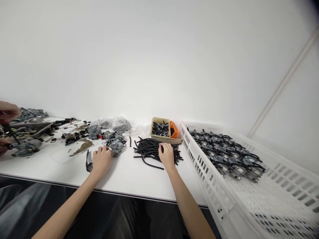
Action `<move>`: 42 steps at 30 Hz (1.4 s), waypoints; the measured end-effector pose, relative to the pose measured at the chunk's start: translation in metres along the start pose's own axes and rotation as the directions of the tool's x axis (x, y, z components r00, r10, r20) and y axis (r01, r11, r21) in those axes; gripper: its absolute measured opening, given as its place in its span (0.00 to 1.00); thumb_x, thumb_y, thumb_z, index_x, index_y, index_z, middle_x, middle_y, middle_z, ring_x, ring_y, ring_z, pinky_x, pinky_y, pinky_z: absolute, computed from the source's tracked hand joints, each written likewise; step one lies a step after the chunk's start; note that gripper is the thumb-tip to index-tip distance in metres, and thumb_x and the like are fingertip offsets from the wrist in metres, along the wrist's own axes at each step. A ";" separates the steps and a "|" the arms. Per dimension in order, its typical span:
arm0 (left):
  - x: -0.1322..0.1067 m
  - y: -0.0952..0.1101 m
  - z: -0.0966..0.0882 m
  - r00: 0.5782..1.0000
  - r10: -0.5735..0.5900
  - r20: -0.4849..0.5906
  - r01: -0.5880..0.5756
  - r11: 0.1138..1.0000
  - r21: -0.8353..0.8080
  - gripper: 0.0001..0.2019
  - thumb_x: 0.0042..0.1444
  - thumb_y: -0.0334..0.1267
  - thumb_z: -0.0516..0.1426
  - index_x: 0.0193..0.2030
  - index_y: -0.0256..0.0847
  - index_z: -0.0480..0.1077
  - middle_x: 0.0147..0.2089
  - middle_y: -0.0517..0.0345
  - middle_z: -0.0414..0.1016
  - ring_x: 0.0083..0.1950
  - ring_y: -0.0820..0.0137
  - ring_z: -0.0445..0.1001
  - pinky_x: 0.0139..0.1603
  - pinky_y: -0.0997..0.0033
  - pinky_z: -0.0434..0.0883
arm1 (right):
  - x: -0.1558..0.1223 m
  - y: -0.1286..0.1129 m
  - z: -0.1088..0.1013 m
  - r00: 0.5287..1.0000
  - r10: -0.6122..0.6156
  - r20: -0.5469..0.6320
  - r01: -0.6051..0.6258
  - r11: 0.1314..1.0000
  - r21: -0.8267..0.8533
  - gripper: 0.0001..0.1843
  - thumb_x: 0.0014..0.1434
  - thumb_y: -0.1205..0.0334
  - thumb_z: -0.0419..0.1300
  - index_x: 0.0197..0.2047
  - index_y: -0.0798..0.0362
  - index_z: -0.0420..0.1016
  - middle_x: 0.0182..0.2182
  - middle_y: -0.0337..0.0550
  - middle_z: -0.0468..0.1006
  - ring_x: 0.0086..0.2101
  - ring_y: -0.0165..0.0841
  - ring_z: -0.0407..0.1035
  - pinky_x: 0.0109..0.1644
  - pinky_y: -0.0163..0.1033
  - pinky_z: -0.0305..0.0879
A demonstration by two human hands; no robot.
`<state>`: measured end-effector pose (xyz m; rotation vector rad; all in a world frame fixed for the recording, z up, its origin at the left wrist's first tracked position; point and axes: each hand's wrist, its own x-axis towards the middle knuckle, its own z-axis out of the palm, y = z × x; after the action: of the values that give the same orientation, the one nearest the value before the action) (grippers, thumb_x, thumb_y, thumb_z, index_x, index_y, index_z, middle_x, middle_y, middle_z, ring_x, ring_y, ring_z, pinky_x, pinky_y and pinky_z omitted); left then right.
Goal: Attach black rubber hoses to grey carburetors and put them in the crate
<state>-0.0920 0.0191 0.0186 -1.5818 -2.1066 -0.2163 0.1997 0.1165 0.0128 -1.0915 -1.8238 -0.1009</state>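
My left hand (101, 159) rests on the white table (124, 176) with its fingers curled against a grey metal carburetor (116, 146), touching it. My right hand (166, 155) lies on a pile of short black rubber hoses (149, 149), fingers bent down into the pile; what they pinch, if anything, is hidden. More grey carburetors (109, 135) lie just behind the one my left hand touches.
A large white slotted crate (249, 199) at the right holds several carburetors with hoses (224, 152). A beige tray of black clips (160, 128) and an orange bin (174, 130) stand behind the hoses. Small brass parts (83, 146) and a black tool (88, 162) lie left. Another person's hands (7, 114) work at far left.
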 end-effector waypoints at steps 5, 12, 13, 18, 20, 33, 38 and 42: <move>0.005 0.004 -0.013 0.996 0.052 -0.078 -0.056 0.998 -0.042 0.20 0.61 0.41 0.44 0.39 0.32 0.74 0.45 0.39 0.71 0.45 0.54 0.70 0.41 0.59 0.63 | 0.001 -0.001 0.000 1.000 -0.002 0.002 0.002 1.000 0.021 0.11 0.59 0.69 0.51 0.38 0.54 0.75 0.37 0.47 0.79 0.41 0.39 0.67 0.48 0.43 0.61; -0.012 0.031 -0.059 0.958 0.253 -0.133 -0.272 0.950 -0.153 0.22 0.63 0.44 0.44 0.33 0.32 0.74 0.39 0.46 0.73 0.35 0.61 0.73 0.39 0.60 0.65 | 0.001 -0.001 0.000 1.000 0.008 0.002 -0.008 0.999 0.033 0.11 0.59 0.69 0.51 0.38 0.54 0.75 0.36 0.46 0.78 0.40 0.38 0.67 0.48 0.43 0.61; -0.017 0.037 -0.065 0.948 0.286 -0.138 -0.308 0.934 -0.179 0.22 0.63 0.45 0.44 0.32 0.33 0.74 0.38 0.47 0.73 0.34 0.62 0.73 0.39 0.60 0.65 | 0.001 -0.001 0.000 1.000 0.010 0.002 -0.010 0.999 0.031 0.11 0.59 0.69 0.51 0.37 0.54 0.75 0.36 0.46 0.78 0.40 0.38 0.67 0.48 0.43 0.62; -0.041 0.064 -0.083 0.871 0.434 -0.230 -0.486 0.828 -0.279 0.18 0.63 0.44 0.47 0.32 0.35 0.72 0.36 0.50 0.72 0.37 0.62 0.72 0.40 0.59 0.65 | 0.003 -0.001 0.001 1.000 0.018 0.001 -0.018 1.000 0.022 0.10 0.59 0.68 0.51 0.38 0.54 0.75 0.36 0.46 0.78 0.40 0.38 0.68 0.48 0.42 0.62; -0.046 0.074 -0.085 0.829 0.490 -0.270 -0.556 0.775 -0.300 0.15 0.62 0.42 0.48 0.33 0.36 0.71 0.36 0.50 0.72 0.38 0.61 0.71 0.40 0.59 0.64 | 0.007 0.000 0.001 0.999 0.038 0.009 -0.038 0.999 0.008 0.11 0.59 0.68 0.51 0.38 0.54 0.75 0.36 0.46 0.79 0.40 0.38 0.68 0.48 0.42 0.62; -0.048 0.085 -0.022 0.899 0.437 0.019 0.002 0.041 -0.999 0.37 0.46 0.43 0.63 0.61 0.46 0.51 0.60 0.47 0.61 0.57 0.57 0.64 0.57 0.56 0.62 | 0.115 0.040 0.041 0.935 -0.004 0.354 0.077 0.978 -0.193 0.17 0.58 0.73 0.55 0.45 0.48 0.78 0.41 0.47 0.78 0.40 0.37 0.68 0.46 0.41 0.62; -0.048 0.086 -0.020 0.829 0.541 0.140 0.166 0.000 -0.986 0.54 0.39 0.42 0.68 0.66 0.53 0.37 0.62 0.46 0.57 0.55 0.59 0.67 0.58 0.55 0.62 | 0.130 0.049 0.059 0.917 -0.013 0.398 0.082 0.984 -0.158 0.16 0.53 0.77 0.58 0.34 0.45 0.81 0.37 0.46 0.77 0.39 0.37 0.67 0.43 0.40 0.62; -0.046 0.086 -0.024 0.822 0.542 0.175 0.194 0.023 -0.981 0.52 0.34 0.43 0.70 0.63 0.50 0.44 0.54 0.50 0.66 0.47 0.62 0.71 0.51 0.58 0.66 | 0.130 0.054 0.058 0.935 -0.006 0.355 0.036 0.996 -0.077 0.11 0.52 0.75 0.60 0.28 0.50 0.78 0.37 0.47 0.77 0.41 0.37 0.66 0.47 0.42 0.61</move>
<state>0.0043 -0.0029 0.0039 -3.0245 -2.0016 -1.7654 0.1818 0.2597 0.0610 -1.2070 -2.1703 0.0109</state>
